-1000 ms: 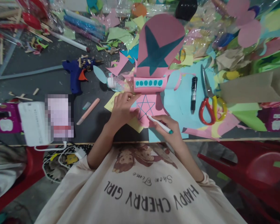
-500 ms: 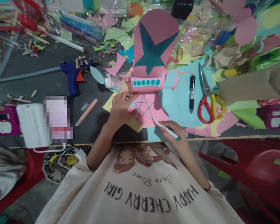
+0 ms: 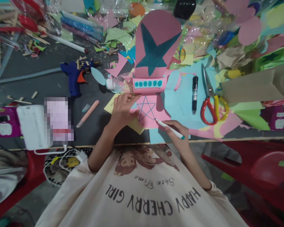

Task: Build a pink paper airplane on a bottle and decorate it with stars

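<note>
Pink paper (image 3: 147, 111) with a blue outlined star drawn on it lies flat near the front edge of the dark surface (image 3: 49, 91), right before the person, on top of yellow and light blue sheets. At far left sits a purple box (image 3: 4, 122), touching a white power bank (image 3: 33, 126). Further along, a blue glue gun (image 3: 73, 75) lies on its side, and nearer the front a pink stick (image 3: 88, 113) rests at a slant. The left hand (image 3: 122, 109) is spread and released, its fingers (image 3: 132, 99) pressing down the pink paper's left edge. Just behind the paper lies a clear plastic bottle (image 3: 119, 84) wrapped in a pink paper craft (image 3: 156, 44) with a teal star. The right hand (image 3: 181, 134) is clenched around a white marker (image 3: 169, 129), whose tip touches the paper at the star's lower right point. Right of that lie a black pen (image 3: 194, 94), then red and yellow scissors (image 3: 210, 105), both on the light blue sheet (image 3: 180, 105)
</note>
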